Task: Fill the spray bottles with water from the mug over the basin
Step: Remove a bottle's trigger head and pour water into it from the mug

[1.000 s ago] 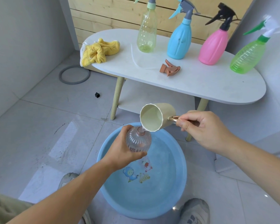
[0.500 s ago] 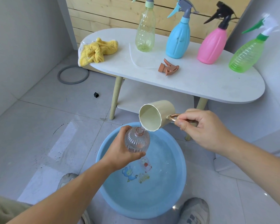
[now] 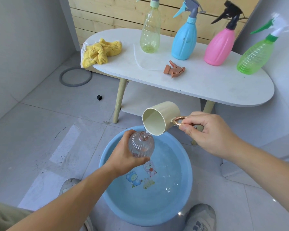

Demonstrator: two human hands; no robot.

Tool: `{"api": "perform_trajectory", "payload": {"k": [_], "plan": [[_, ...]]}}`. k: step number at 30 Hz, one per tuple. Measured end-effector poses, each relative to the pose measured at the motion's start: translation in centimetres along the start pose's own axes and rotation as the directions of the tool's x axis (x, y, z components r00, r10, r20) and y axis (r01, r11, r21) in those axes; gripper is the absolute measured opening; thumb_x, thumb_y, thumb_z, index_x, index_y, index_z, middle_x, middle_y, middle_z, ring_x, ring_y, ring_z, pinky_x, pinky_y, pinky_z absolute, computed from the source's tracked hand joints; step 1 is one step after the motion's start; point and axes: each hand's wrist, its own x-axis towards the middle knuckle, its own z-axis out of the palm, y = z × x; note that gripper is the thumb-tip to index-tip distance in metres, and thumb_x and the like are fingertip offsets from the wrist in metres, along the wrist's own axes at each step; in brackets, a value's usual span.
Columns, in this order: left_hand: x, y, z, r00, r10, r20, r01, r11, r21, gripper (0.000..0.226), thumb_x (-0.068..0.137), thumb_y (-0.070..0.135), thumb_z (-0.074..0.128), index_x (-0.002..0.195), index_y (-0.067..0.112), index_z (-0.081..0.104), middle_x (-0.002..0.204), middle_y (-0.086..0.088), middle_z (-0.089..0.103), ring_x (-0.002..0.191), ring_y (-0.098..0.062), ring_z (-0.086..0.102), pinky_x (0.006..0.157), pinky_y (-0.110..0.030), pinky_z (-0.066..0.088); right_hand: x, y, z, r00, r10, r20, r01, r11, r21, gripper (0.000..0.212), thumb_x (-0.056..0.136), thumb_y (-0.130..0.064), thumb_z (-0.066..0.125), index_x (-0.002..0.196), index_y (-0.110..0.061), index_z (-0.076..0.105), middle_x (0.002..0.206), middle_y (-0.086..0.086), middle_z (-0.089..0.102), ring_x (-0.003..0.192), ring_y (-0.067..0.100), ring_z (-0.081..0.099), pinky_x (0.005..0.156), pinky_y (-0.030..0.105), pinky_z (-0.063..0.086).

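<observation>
A grey tiled floor (image 3: 40,130) meets a grey wall on the left and a slatted wood wall (image 3: 107,17) behind. A white oval bench (image 3: 207,84) carries four capped spray bottles in a row: yellow (image 3: 149,35), blue (image 3: 184,40), pink (image 3: 218,45) and green (image 3: 254,57). The green one stands near the right end. A yellow cloth (image 3: 98,52) overhangs the left end, and a loose brown spray head (image 3: 173,70) lies near the middle. A blue basin (image 3: 189,172) holding water sits on the floor just in front of the bench, between two shoes (image 3: 201,215). Over it, the left hand (image 3: 122,157) grips an uncapped clear bottle (image 3: 141,145). The right hand (image 3: 207,132) pinches the handle of a tipped cream mug (image 3: 160,117), which trickles water into the bottle's neck. Left of the basin the floor lies open, with a grey ring (image 3: 75,76) near the wall.
</observation>
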Motion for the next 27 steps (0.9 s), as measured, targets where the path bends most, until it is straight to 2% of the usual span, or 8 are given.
{"api": "perform_trajectory", "payload": {"k": [5,9,13,18,20,23,25,27], "plan": [[0.0,-0.1,0.1,1.0,0.005,-0.001,-0.005,1.0,0.009,0.09,0.065,0.031,0.094,0.134,0.04,0.037,0.127,0.019,0.054,0.113,0.001,0.056,0.079,-0.006,0.045,0.0,0.4,0.1,1.0,0.009,0.004,-0.009,1.0,-0.008,0.015,0.091,-0.024,0.066,0.078,-0.028,0.072,0.079,-0.011,0.06,0.077,0.013,0.058,0.068,0.033,0.05],[0.1,-0.2,0.1,1.0,0.002,0.002,-0.002,1.0,0.013,0.093,0.064,0.033,0.095,0.137,0.037,0.037,0.129,0.018,0.054,0.116,-0.002,0.055,0.083,-0.011,0.047,0.0,0.5,0.2,1.0,-0.006,0.009,0.006,1.0,-0.014,0.015,0.091,-0.023,0.066,0.078,-0.027,0.072,0.078,-0.008,0.059,0.075,0.016,0.057,0.07,0.04,0.047],[0.0,-0.1,0.2,1.0,0.004,0.002,-0.004,1.0,0.007,0.09,0.066,0.029,0.094,0.136,0.036,0.038,0.127,0.018,0.053,0.112,0.007,0.054,0.074,-0.002,0.044,0.0,0.5,0.2,1.0,-0.008,0.014,0.009,1.0,-0.024,0.013,0.092,-0.024,0.065,0.08,-0.026,0.072,0.079,-0.009,0.059,0.077,0.015,0.057,0.066,0.041,0.047],[0.0,0.0,0.2,1.0,0.008,-0.001,-0.008,1.0,0.012,0.089,0.066,0.028,0.095,0.134,0.036,0.039,0.126,0.017,0.054,0.105,0.013,0.053,0.071,-0.004,0.046,0.0,0.6,0.3,0.999,-0.029,0.017,0.03,0.998,-0.055,0.012,0.092,-0.023,0.066,0.082,-0.023,0.073,0.079,-0.011,0.059,0.078,0.013,0.056,0.066,0.035,0.044],[0.0,0.0,0.2,1.0,0.008,0.001,-0.008,1.0,0.008,0.089,0.066,0.028,0.095,0.134,0.037,0.038,0.126,0.017,0.054,0.103,0.013,0.054,0.071,-0.007,0.048,0.0,0.5,0.5,1.0,-0.017,0.016,0.018,0.998,-0.052,0.013,0.092,-0.022,0.066,0.081,-0.023,0.073,0.079,-0.012,0.059,0.076,0.012,0.056,0.063,0.026,0.042],[-0.1,0.0,0.2,1.0,0.005,0.0,-0.005,1.0,-0.001,0.089,0.065,0.031,0.094,0.134,0.039,0.038,0.125,0.018,0.054,0.105,0.006,0.057,0.074,-0.017,0.053,0.1,0.6,0.7,0.998,0.058,0.0,-0.057,0.995,0.08,0.016,0.092,-0.018,0.066,0.08,-0.026,0.072,0.073,-0.023,0.061,0.072,-0.001,0.058,0.063,0.008,0.037],[0.0,-0.1,0.1,1.0,0.002,-0.003,-0.002,1.0,-0.004,0.089,0.064,0.033,0.094,0.133,0.041,0.039,0.124,0.02,0.054,0.109,0.0,0.058,0.079,-0.022,0.055,0.2,1.2,0.8,0.993,0.118,0.01,-0.118,0.984,0.135,0.019,0.093,-0.021,0.064,0.078,-0.03,0.071,0.071,-0.02,0.065,0.065,-0.001,0.056,0.062,0.009,0.038],[0.0,-0.1,0.1,1.0,0.003,-0.006,-0.003,1.0,-0.002,0.088,0.065,0.032,0.094,0.132,0.041,0.038,0.124,0.022,0.053,0.11,0.001,0.057,0.078,-0.018,0.053,0.3,2.4,0.9,0.979,0.201,0.025,-0.203,0.968,0.15,0.022,0.095,-0.03,0.062,0.076,-0.029,0.073,0.075,-0.004,0.07,0.065,0.016,0.058,0.065,0.029,0.047]]}}
